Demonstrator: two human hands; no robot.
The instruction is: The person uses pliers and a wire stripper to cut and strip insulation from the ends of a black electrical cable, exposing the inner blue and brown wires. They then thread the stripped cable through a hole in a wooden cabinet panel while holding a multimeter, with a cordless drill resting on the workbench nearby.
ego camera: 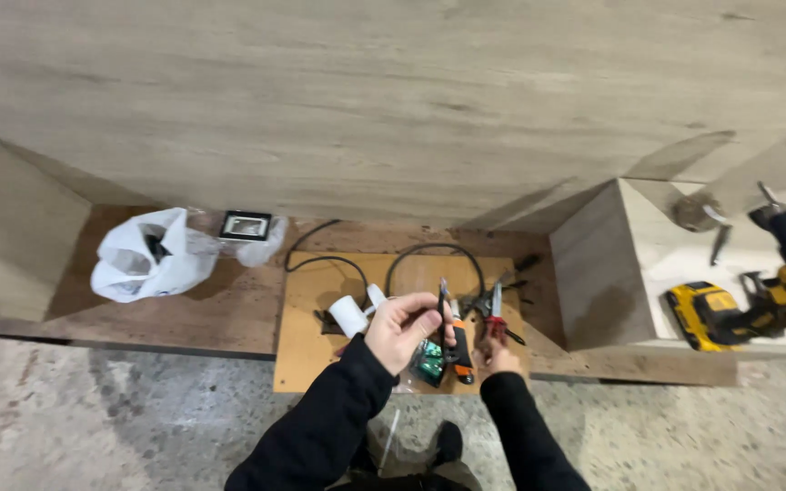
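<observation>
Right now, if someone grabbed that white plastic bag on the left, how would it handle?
The white plastic bag looks crumpled and thin, so probably floppy and light. Its mouth gapes open around something dark, so the contents might spill if it is lifted by the bottom.

Long black sleeves were worn on both arms, plain and unmarked, creased at the elbows and drawn down to the wrists. The left hand (404, 329) and the right hand (499, 356) were left bare, uncovered by gloves. Dark clothing was seen below.
</observation>
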